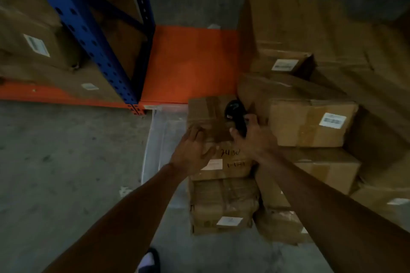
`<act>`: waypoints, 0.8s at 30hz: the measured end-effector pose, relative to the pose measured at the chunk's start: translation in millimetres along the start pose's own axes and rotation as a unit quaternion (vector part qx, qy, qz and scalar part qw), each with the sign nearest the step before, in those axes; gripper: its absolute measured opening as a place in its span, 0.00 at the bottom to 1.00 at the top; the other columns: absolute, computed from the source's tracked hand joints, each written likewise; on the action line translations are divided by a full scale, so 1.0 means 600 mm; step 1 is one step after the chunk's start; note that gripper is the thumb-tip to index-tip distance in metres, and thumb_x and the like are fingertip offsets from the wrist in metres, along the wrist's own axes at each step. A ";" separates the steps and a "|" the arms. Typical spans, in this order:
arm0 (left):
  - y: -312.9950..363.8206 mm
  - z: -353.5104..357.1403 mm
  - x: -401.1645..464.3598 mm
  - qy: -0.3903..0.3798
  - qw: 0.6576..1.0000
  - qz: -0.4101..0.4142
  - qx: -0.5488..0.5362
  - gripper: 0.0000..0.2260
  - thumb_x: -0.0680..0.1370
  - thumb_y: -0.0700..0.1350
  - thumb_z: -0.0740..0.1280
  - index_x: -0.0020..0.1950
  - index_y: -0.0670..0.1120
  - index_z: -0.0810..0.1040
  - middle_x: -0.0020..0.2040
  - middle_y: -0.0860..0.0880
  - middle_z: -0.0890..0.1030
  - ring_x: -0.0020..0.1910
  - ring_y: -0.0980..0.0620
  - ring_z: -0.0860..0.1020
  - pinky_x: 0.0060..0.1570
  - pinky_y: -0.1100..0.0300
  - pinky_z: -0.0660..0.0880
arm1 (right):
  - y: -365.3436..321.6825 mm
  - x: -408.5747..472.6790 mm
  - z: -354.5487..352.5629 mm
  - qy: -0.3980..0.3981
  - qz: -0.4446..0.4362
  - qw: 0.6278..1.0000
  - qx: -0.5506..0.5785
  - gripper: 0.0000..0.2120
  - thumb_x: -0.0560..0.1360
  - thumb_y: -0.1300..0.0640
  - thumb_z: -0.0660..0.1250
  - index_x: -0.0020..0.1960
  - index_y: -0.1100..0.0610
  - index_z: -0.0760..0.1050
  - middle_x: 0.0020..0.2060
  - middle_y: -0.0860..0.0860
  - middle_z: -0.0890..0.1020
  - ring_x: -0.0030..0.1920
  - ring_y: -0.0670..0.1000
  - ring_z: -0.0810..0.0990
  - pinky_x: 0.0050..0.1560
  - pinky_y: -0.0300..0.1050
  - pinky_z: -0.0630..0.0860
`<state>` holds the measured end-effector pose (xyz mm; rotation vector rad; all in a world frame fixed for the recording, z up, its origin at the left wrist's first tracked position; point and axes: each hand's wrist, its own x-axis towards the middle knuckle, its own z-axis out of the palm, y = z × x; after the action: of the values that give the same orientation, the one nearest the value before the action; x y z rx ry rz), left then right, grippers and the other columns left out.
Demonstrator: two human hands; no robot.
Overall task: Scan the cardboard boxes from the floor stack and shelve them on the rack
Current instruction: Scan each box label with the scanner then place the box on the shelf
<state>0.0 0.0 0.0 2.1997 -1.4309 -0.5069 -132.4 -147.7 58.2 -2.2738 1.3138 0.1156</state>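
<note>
Centrally, a stack of cardboard boxes (224, 204) is seen on the grey concrete floor (66, 173), with more boxes piled to the right and far right.

Top box (213, 122): taped along its lid, marked with dark handwriting and a small white label on the near face; it is set on a lower box bearing a white label.

Left hand (192, 154): laid against the near left part of the top box, fingers straight and spread, nothing gripped.

Right hand (253, 136): curled around the handle of a black scanner (235, 115), whose head is held over the far right part of the top box. Whether the scanner touches the lid cannot be told.

Right pile: a large box with a barcode label (332, 120) on its near face is stacked just right of the top box; another labelled box (281, 60) is placed farther back.

Rack: a blue perforated upright (84, 35) is seen at the far left, with an orange beam (55, 95) along its base and an orange panel (190, 62) to its right. Labelled boxes (33, 44) are stored behind the upright on the left.

A clear plastic sheet (164, 135) is spread on the floor just left of the stack.

A dark shoe with a white sock (149, 260) is noted at the near edge.
</note>
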 end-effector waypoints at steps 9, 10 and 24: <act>-0.077 0.077 0.038 0.027 0.997 0.035 -0.063 0.23 0.80 0.52 0.66 0.70 0.39 0.72 0.67 0.42 0.75 0.68 0.44 0.71 0.69 0.52 0.67 | -0.029 0.131 0.071 -0.035 0.120 0.992 -0.008 0.38 0.80 0.43 0.65 0.80 0.54 0.48 0.70 0.63 0.70 0.65 0.64 0.76 0.57 0.55 0.75; -0.081 0.080 0.039 0.030 0.997 0.032 -0.064 0.23 0.80 0.52 0.65 0.70 0.39 0.72 0.66 0.42 0.75 0.68 0.44 0.71 0.69 0.53 0.67 | -0.030 0.135 0.073 -0.044 0.123 0.991 0.004 0.38 0.81 0.46 0.65 0.81 0.54 0.46 0.70 0.63 0.71 0.65 0.65 0.76 0.58 0.56 0.75; -0.115 0.061 0.033 -0.032 0.982 0.052 -0.177 0.25 0.79 0.51 0.69 0.74 0.46 0.70 0.73 0.51 0.69 0.73 0.55 0.64 0.74 0.57 0.62 | 0.019 -0.067 0.084 -0.041 0.095 0.873 0.477 0.33 0.77 0.63 0.72 0.67 0.33 0.61 0.52 0.46 0.83 0.43 0.47 0.87 0.39 0.44 0.84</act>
<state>39.7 -0.4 -70.1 1.8347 -1.3581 -0.7381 -154.4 -97.5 22.4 -1.2828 1.1694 -0.3092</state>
